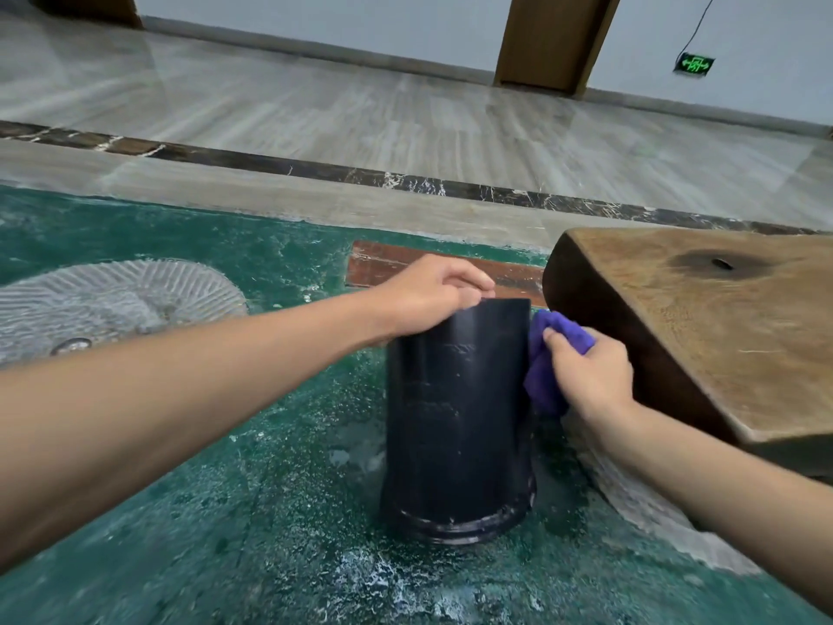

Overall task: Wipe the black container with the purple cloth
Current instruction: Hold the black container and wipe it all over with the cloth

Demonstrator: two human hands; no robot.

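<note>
A tall black container (457,421) stands upside down on the green floor, its rimmed mouth at the bottom. My left hand (426,297) grips its upper far edge, fingers curled over the top. My right hand (586,376) holds a bunched purple cloth (547,360) and presses it against the container's right side, near the top. The container's far side is hidden.
A thick wooden block (703,322) sits close to the right, just behind my right hand. A ribbed grey patch (108,295) lies on the green floor (225,512) at left. A reddish board (387,263) lies behind the container. Grey tiled floor stretches beyond.
</note>
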